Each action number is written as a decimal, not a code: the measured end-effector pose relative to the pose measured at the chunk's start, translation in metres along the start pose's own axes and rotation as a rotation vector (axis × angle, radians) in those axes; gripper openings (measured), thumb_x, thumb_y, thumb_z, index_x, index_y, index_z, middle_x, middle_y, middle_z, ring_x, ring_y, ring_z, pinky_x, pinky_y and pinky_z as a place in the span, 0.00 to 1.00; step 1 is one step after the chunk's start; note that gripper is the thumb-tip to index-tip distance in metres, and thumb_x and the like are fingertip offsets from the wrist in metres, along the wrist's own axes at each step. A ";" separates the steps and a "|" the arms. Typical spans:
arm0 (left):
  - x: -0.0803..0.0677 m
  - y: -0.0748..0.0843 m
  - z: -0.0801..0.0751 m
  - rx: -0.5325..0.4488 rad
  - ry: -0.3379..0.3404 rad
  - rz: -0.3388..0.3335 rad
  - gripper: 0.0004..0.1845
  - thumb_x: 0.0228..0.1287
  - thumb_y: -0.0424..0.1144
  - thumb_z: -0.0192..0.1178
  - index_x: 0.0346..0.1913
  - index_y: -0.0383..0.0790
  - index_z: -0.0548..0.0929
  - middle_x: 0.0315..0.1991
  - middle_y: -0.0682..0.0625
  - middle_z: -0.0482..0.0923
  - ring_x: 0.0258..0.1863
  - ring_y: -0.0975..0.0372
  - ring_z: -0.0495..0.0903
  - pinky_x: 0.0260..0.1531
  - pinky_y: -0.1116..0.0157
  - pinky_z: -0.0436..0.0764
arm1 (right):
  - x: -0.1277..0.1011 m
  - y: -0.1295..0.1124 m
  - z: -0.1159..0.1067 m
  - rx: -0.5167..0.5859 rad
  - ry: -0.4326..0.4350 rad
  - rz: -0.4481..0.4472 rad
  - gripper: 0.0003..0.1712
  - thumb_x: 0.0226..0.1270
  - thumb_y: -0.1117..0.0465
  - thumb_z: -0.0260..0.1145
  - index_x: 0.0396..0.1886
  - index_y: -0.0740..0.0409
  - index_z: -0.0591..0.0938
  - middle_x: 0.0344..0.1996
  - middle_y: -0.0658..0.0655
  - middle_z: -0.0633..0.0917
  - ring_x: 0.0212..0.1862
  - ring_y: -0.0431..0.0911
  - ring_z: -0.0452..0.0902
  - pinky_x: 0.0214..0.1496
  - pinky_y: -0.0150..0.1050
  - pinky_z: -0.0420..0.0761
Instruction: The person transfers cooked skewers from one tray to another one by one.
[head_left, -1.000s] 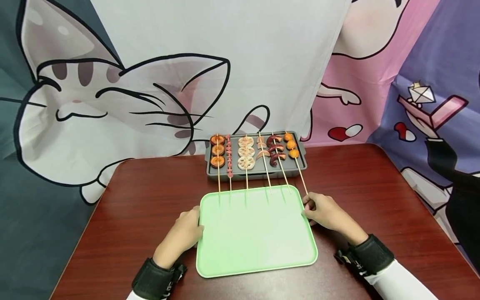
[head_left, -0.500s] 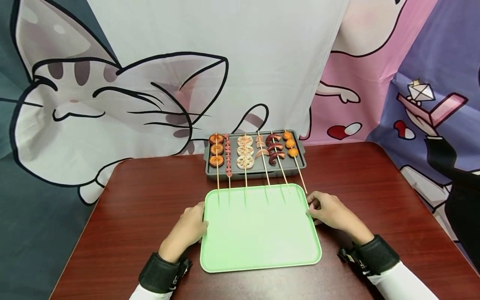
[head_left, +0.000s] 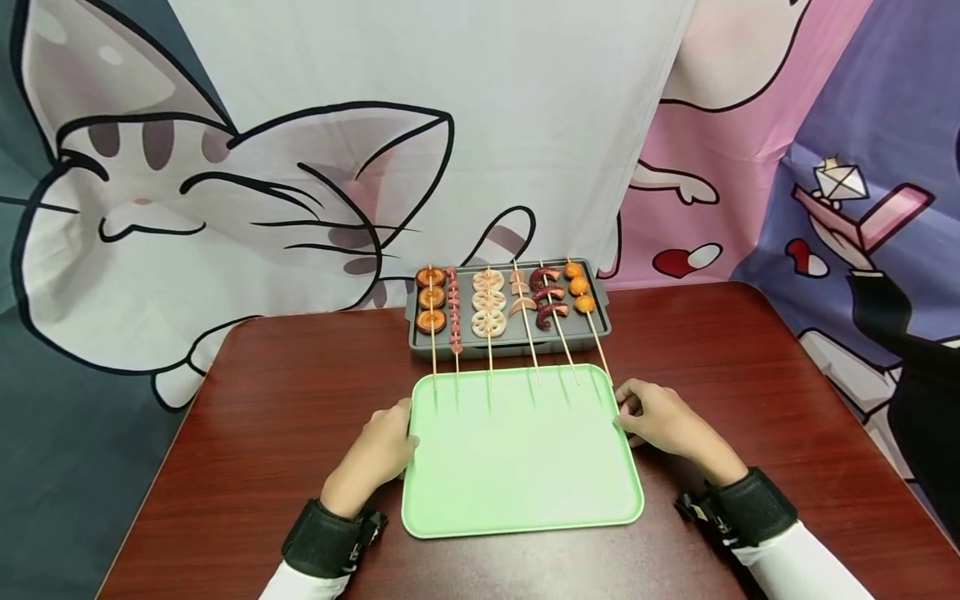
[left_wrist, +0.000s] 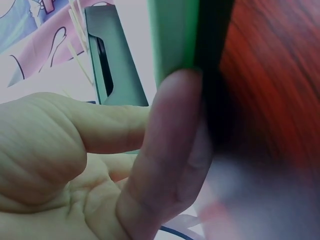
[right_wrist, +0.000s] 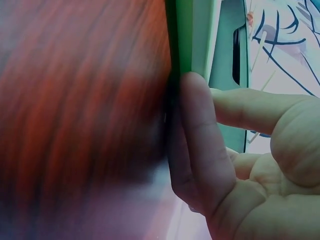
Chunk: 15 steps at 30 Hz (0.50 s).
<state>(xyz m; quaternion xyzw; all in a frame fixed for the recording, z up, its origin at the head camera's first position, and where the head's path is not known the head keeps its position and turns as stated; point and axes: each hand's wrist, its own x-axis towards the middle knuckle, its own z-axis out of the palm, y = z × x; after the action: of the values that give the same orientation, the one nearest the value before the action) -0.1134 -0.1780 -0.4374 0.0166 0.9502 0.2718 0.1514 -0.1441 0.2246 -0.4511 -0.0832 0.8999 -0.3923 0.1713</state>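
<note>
A light green rectangular tray [head_left: 525,458] lies low over the table in front of a grey grill pan. My left hand [head_left: 375,450] grips its left edge, thumb on top. At the opposite edge my right hand [head_left: 660,421] holds the rim the same way. Both wrist views show the tray's side pinched between thumb and fingers: the left fingers [left_wrist: 170,135] and the right fingers [right_wrist: 202,130] reach beneath the rim. Stick ends of several skewers overhang the tray's far side.
The grey grill pan [head_left: 468,333] bears skewers of mushroom caps [head_left: 431,297], pink meat [head_left: 454,312], lotus root slices [head_left: 488,301], octopus tentacles [head_left: 550,297] and orange balls [head_left: 578,285]. A cartoon cloth [head_left: 300,250] hangs behind the reddish-brown table [head_left: 300,400].
Both hands have shifted the tray slightly to the right, its near edge also a little farther away. Over the last half second it barely moves. The skewers keep their places on the grill pan.
</note>
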 end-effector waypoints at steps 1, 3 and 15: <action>0.000 0.000 0.000 0.005 0.002 0.002 0.28 0.70 0.27 0.61 0.71 0.24 0.68 0.52 0.31 0.82 0.40 0.50 0.84 0.29 0.63 0.79 | 0.000 0.000 0.000 0.002 -0.003 0.005 0.14 0.67 0.69 0.66 0.51 0.69 0.78 0.32 0.58 0.82 0.28 0.44 0.82 0.28 0.37 0.88; 0.000 0.000 0.000 0.012 0.004 0.006 0.29 0.70 0.27 0.61 0.71 0.23 0.67 0.55 0.29 0.81 0.45 0.47 0.85 0.31 0.62 0.80 | 0.000 -0.001 0.001 0.002 -0.007 0.016 0.15 0.68 0.69 0.66 0.51 0.69 0.78 0.32 0.58 0.82 0.28 0.45 0.82 0.28 0.38 0.88; 0.000 -0.003 0.001 0.001 0.023 0.022 0.28 0.69 0.27 0.63 0.69 0.25 0.70 0.53 0.31 0.82 0.45 0.48 0.85 0.32 0.61 0.82 | 0.001 0.001 0.001 0.012 -0.010 0.020 0.15 0.68 0.69 0.65 0.52 0.69 0.77 0.33 0.59 0.82 0.29 0.45 0.82 0.29 0.38 0.88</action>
<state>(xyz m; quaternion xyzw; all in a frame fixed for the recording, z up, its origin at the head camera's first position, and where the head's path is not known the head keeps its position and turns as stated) -0.1131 -0.1800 -0.4404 0.0243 0.9518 0.2731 0.1376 -0.1447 0.2239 -0.4529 -0.0750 0.8975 -0.3956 0.1800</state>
